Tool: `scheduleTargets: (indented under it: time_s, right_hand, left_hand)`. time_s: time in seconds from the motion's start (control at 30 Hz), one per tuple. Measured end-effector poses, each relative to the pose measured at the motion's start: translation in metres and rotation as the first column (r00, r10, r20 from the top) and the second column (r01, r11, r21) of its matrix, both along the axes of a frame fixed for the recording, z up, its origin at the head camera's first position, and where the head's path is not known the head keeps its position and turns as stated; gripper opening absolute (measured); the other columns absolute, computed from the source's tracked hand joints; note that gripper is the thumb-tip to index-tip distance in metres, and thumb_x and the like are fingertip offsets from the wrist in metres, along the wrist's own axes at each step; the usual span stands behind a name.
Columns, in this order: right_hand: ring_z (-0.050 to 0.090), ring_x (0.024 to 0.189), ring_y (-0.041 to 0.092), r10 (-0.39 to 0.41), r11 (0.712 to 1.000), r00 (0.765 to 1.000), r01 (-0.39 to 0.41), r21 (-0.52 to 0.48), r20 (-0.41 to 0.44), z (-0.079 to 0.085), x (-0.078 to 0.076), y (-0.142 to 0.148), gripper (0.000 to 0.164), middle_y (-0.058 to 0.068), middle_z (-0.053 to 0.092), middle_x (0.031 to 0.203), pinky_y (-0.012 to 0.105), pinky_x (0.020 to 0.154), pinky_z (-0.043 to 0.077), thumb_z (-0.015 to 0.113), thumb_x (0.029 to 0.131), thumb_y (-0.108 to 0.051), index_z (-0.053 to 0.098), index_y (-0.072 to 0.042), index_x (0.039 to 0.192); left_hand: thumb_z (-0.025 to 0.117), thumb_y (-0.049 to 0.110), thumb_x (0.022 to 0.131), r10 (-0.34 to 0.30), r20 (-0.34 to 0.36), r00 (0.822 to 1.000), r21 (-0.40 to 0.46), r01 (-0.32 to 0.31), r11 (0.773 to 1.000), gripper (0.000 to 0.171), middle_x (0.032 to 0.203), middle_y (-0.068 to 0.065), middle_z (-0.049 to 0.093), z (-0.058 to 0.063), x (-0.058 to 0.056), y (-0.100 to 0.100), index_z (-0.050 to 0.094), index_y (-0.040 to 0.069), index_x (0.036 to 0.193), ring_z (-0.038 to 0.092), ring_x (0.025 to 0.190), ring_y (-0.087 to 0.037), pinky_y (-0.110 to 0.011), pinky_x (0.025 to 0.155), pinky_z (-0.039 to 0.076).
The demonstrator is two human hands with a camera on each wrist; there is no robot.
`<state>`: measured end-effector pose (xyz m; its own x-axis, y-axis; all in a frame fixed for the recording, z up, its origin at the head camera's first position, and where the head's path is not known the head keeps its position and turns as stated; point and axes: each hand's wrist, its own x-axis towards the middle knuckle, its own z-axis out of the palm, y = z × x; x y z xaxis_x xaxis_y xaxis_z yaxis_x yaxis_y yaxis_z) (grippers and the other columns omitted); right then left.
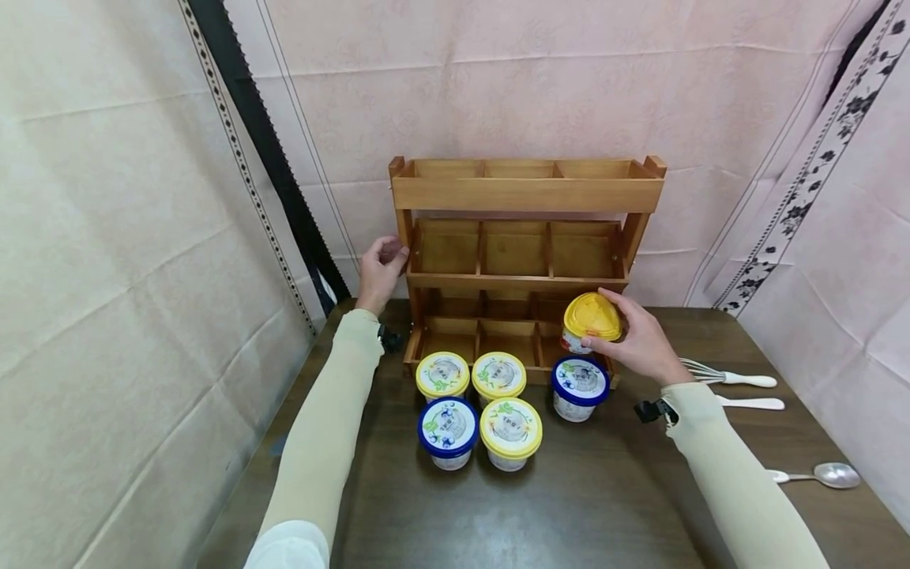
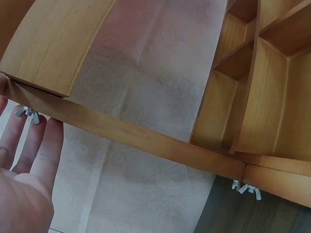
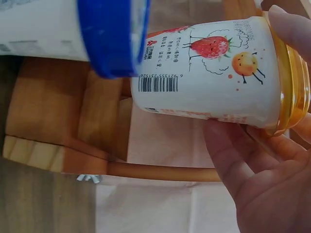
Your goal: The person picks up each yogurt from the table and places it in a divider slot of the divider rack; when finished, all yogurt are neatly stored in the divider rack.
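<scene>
A yogurt cup with a shiny yellow lid is in my right hand, gripped near the lid. In the right wrist view its white side shows a strawberry, a round orange fruit figure and a barcode. The cup hangs in front of the right lower compartments of a wooden rack. My left hand holds the rack's left side post beside the middle tier, fingertips at the wood near a wing nut. Just below the held cup stands a blue-lidded cup.
In front of the rack stand several yellow-lidded cups and another blue-lidded cup. A whisk, a white-handled utensil and a spoon lie at the right of the dark table. Pale cloth hangs behind and on both sides.
</scene>
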<state>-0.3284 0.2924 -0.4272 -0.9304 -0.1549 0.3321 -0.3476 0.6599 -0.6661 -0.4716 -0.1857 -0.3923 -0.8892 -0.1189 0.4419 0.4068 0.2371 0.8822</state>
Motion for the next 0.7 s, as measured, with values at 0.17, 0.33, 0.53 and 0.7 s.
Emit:
scheduleTargets:
  time_s: [0.17,0.33,0.53,0.7]
  right_hand:
    - [0.055,0.132,0.041,-0.003,1.000,1.000,0.003,0.003,0.028,-0.011,-0.008,0.003,0.095,0.018,0.049,0.155,0.064,0.108,0.053,0.086,0.088,-0.049,0.036,-0.021,0.164]
    - [0.052,0.137,0.044,-0.010,1.000,0.998,0.009,0.017,0.057,-0.020,-0.016,0.007,0.096,0.020,0.046,0.159,0.067,0.112,0.047,0.085,0.088,-0.050,0.036,-0.018,0.164]
    - [0.048,0.141,0.046,-0.019,0.999,0.995,0.016,0.041,0.098,-0.028,-0.025,0.008,0.099,0.021,0.042,0.163,0.069,0.115,0.044,0.083,0.088,-0.055,0.034,-0.016,0.165]
    - [0.049,0.138,0.046,-0.031,0.998,0.990,0.023,0.060,0.136,-0.036,-0.033,0.008,0.100,0.023,0.043,0.161,0.069,0.115,0.043,0.080,0.088,-0.059,0.035,-0.012,0.164]
  left_hand:
    - [0.071,0.039,0.103,-0.003,-0.004,1.000,0.002,0.003,1.000,0.039,0.131,-0.007,0.068,0.000,-0.001,0.000,0.066,0.017,0.134,0.062,0.117,-0.022,-0.040,0.103,0.057]
    - [0.072,0.037,0.103,-0.007,-0.007,1.000,0.006,0.007,1.000,0.039,0.131,-0.008,0.069,0.000,0.000,0.001,0.066,0.015,0.134,0.062,0.116,-0.022,-0.040,0.102,0.057]
    - [0.072,0.037,0.102,-0.010,-0.001,1.000,0.011,0.010,1.000,0.038,0.131,-0.008,0.069,0.001,0.000,0.001,0.067,0.015,0.134,0.063,0.115,-0.022,-0.039,0.099,0.059]
    - [0.072,0.037,0.102,-0.015,-0.005,1.000,0.016,0.015,1.000,0.039,0.131,-0.009,0.069,0.000,0.000,0.001,0.067,0.015,0.134,0.063,0.115,-0.021,-0.034,0.096,0.060]
